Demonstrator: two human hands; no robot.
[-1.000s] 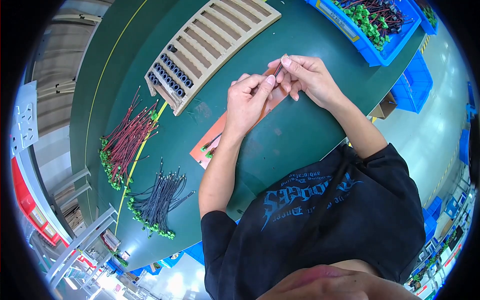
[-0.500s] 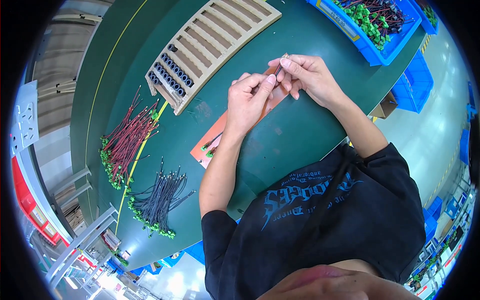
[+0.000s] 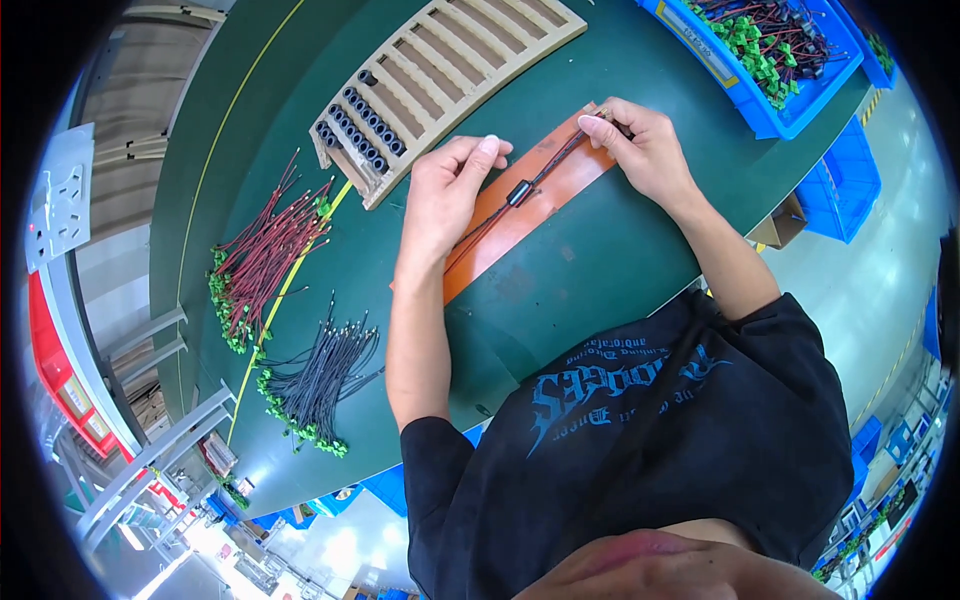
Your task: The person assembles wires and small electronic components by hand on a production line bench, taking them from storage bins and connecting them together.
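An orange strip-shaped board [image 3: 540, 225] lies slantwise on the green table. Along it runs a dark, thin wire cable [image 3: 560, 157] with a black cylindrical core [image 3: 519, 193] around its middle. My right hand [image 3: 645, 150] pinches the cable's far end at the board's upper right end. To the left of the core, my left hand [image 3: 447, 195] is raised beside the board, thumb against curled fingers, with nothing seen in it. My left wrist and forearm hide the cable's lower end.
A beige slotted tray [image 3: 455, 95] holds several black cores [image 3: 375, 125] at its left end. Red wires with green connectors [image 3: 270, 250] and black ones [image 3: 325, 375] lie in bundles at left. A blue bin [image 3: 740, 85] of wired parts stands at the upper right.
My hands have drawn apart, the left moving left off the cable and the right slightly right. The core on the cable now shows between them. The whole view has shifted slightly.
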